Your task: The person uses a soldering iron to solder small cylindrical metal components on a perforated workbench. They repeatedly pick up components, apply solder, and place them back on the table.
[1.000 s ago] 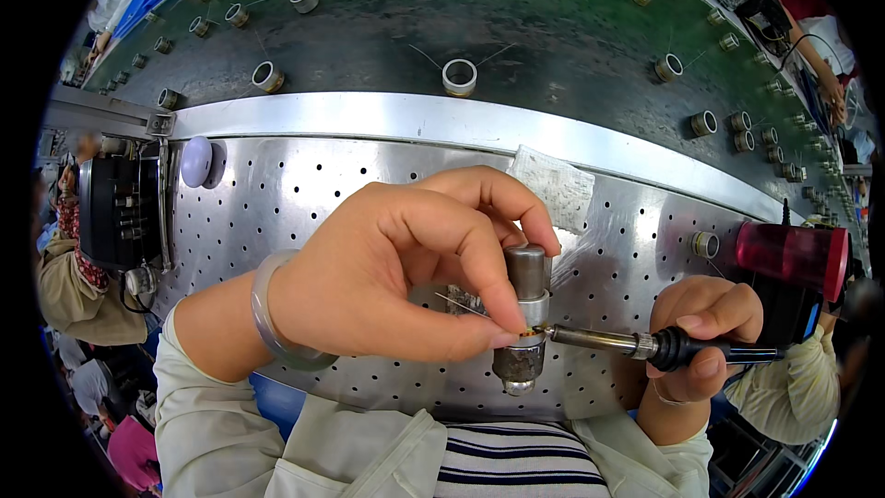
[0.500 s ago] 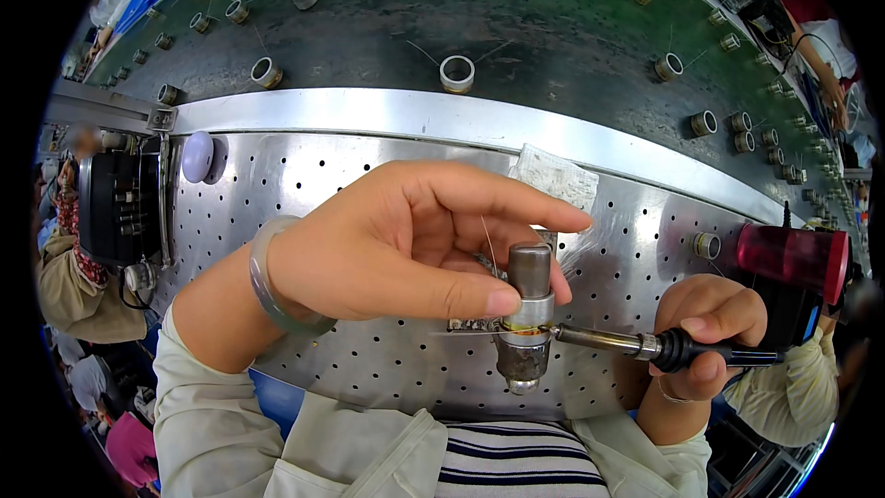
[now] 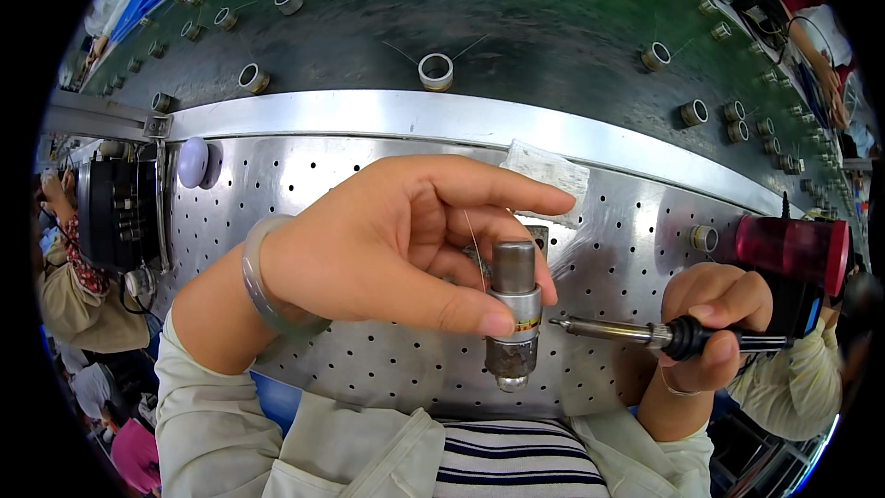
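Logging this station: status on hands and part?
Left hand grips metal cylinder upright. Right hand holds soldering iron, tip just right of cylinder. Nothing between them.

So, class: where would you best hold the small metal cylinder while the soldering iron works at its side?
Pinch the cylinder at its middle band from the left, as the left hand does: it stands upright, and the iron in the right hand points at its right side.

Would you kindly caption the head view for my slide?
Left hand holds a metal cylinder upright while right hand aims a soldering iron at it.
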`<action>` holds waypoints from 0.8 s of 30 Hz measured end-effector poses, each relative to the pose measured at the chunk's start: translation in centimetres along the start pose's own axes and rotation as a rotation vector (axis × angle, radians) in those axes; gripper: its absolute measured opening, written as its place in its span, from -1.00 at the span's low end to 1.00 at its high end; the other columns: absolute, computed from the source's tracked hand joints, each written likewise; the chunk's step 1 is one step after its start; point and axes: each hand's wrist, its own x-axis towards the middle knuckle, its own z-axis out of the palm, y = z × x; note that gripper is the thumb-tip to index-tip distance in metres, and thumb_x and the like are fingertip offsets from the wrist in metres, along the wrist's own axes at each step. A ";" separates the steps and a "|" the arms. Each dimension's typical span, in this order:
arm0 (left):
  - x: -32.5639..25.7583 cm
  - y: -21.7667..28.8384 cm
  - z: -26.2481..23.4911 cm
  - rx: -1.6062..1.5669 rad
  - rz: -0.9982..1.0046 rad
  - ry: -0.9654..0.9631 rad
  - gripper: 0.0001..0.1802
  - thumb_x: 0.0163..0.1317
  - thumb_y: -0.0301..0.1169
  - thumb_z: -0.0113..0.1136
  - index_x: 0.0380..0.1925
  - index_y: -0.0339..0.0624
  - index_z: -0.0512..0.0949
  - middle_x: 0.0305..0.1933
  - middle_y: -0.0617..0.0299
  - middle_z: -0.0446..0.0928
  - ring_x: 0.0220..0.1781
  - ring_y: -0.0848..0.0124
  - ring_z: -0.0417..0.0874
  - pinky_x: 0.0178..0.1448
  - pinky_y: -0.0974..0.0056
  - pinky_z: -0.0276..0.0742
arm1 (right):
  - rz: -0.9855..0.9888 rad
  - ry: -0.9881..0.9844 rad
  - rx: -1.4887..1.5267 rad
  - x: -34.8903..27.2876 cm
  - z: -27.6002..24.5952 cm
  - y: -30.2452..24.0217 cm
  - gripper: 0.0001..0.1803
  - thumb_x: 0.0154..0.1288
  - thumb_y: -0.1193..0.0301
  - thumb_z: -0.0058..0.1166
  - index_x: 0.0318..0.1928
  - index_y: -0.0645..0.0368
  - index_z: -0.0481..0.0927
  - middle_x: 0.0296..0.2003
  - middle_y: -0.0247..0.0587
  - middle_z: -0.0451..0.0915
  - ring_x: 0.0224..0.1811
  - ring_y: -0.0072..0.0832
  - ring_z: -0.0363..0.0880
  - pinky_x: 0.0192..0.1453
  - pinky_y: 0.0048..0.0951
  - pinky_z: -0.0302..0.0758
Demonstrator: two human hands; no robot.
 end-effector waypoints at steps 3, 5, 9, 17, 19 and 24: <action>0.3 -0.5 -0.9 -0.040 0.041 -0.069 -0.19 -0.13 -0.69 0.37 0.21 -0.47 0.27 -0.04 -0.15 0.54 -0.06 0.31 0.61 -0.04 0.39 0.53 | -0.027 -0.008 0.042 0.3 -0.2 0.1 -0.68 0.13 0.37 0.28 -0.34 0.35 0.45 -0.64 -0.20 0.47 -0.77 -0.57 0.34 -0.72 -0.58 0.25; 0.5 -0.5 -1.2 -0.080 0.056 -0.102 -0.18 -0.13 -0.71 0.36 0.22 -0.49 0.25 0.01 -0.18 0.51 -0.06 0.29 0.62 -0.05 0.40 0.55 | -0.018 0.005 0.041 0.4 0.0 0.0 -0.69 0.14 0.37 0.28 -0.34 0.35 0.45 -0.63 -0.19 0.48 -0.76 -0.57 0.36 -0.71 -0.57 0.26; 0.5 -0.5 -0.9 -0.115 0.026 -0.095 -0.19 -0.12 -0.76 0.31 0.22 -0.51 0.23 0.01 -0.22 0.50 -0.04 0.25 0.63 -0.17 0.47 0.61 | 0.019 0.009 0.079 0.4 0.3 -0.1 -0.69 0.11 0.40 0.30 -0.34 0.36 0.45 -0.62 -0.18 0.49 -0.74 -0.53 0.41 -0.70 -0.56 0.32; 0.3 -0.6 -0.8 -0.060 -0.024 -0.020 -0.21 -0.10 -0.78 0.30 0.22 -0.52 0.22 -0.15 -0.24 0.57 -0.18 0.33 0.68 -0.27 0.53 0.63 | 0.028 -0.089 0.120 0.5 0.2 0.6 -0.68 0.07 0.45 0.33 -0.30 0.40 0.47 -0.59 -0.13 0.53 -0.72 -0.49 0.49 -0.64 -0.54 0.45; 0.2 -0.6 -0.7 -0.065 -0.024 -0.018 -0.20 -0.10 -0.78 0.30 0.23 -0.52 0.21 -0.14 -0.25 0.57 -0.19 0.35 0.69 -0.26 0.53 0.63 | 0.043 -0.074 0.120 0.5 0.2 0.4 -0.69 0.07 0.45 0.32 -0.31 0.40 0.47 -0.59 -0.13 0.53 -0.71 -0.48 0.51 -0.64 -0.54 0.45; 0.3 -0.1 -0.2 -0.137 -0.033 -0.014 -0.19 -0.08 -0.77 0.29 0.24 -0.51 0.19 -0.12 -0.28 0.56 -0.19 0.35 0.68 -0.24 0.53 0.62 | 0.069 -0.047 0.100 0.4 0.3 0.3 -0.69 0.12 0.40 0.28 -0.32 0.36 0.44 -0.63 -0.18 0.50 -0.73 -0.52 0.48 -0.68 -0.58 0.41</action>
